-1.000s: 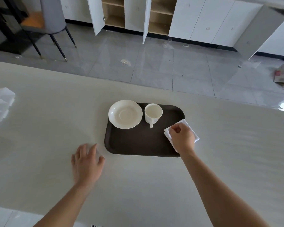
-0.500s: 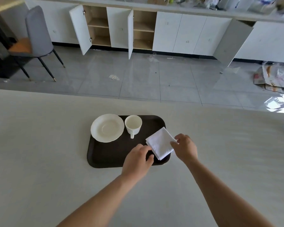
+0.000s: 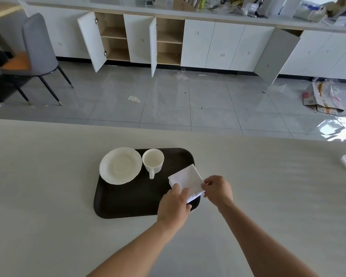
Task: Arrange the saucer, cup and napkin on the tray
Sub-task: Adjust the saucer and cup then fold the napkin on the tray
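Tabletop (image 3: 48,176): pale, wide surface; the tray is carried on it near the middle of the view.
Tray (image 3: 128,200): dark brown, rounded corners, laid flat on the tabletop; all three task items are found on it.
Saucer (image 3: 120,165): white, seated on the far left corner of the tray, its left rim projecting slightly past the tray edge; nothing is set on it.
Napkin (image 3: 188,180): white, folded square, turned corner-on like a diamond, located at the right side of the tray; its right corner is seen over the tray's right edge. Whether it lies fully flat or is partly lifted cannot be told.
Cup (image 3: 153,160): white, upright, placed on the tray just right of the saucer, apart from the napkin; handle is pointed toward the person.
Left hand (image 3: 174,204): fingers are closed on the near left edge of the napkin, thumb on top.
Right hand (image 3: 218,189): the napkin's right corner is pinched between thumb and fingertips.
Forearms: both bare, extended from the lower edge of the view toward the tray.
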Demonstrator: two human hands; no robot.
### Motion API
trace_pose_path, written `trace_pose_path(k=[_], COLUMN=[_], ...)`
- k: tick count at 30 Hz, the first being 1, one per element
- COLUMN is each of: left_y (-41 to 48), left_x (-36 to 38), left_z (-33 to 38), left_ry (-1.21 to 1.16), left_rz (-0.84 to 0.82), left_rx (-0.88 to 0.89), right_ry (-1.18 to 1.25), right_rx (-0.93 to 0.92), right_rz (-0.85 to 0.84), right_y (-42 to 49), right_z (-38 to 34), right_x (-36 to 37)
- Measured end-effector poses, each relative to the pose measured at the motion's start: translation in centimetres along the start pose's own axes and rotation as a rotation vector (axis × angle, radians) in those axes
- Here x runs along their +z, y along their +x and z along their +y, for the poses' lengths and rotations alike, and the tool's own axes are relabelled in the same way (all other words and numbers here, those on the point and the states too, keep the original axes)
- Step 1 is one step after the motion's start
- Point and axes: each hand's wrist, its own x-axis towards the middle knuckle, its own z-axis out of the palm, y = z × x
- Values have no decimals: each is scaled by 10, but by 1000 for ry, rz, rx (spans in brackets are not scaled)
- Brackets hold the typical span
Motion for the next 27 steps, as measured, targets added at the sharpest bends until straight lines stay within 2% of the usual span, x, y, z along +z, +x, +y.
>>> trace_pose_path(k=[3, 8, 14, 21, 27], left_y=[-2, 2, 10, 15, 30], left_x=[-6, -13, -5, 3, 3], left_z=[-9, -28, -38, -42, -42], left_ry=[35, 63, 12, 52, 61], left_rz=[34, 193, 288, 285, 303], left_rx=[43, 91, 85, 66, 60], right_ry=[143, 285, 113, -21, -10], right_rx=[86, 110, -44, -194, -226], right_rz=[9, 31, 36, -87, -12], right_y=[-7, -8, -7, 2, 13], right_z=[-1, -8, -13, -10, -10], right_x=[7, 17, 25, 19, 20])
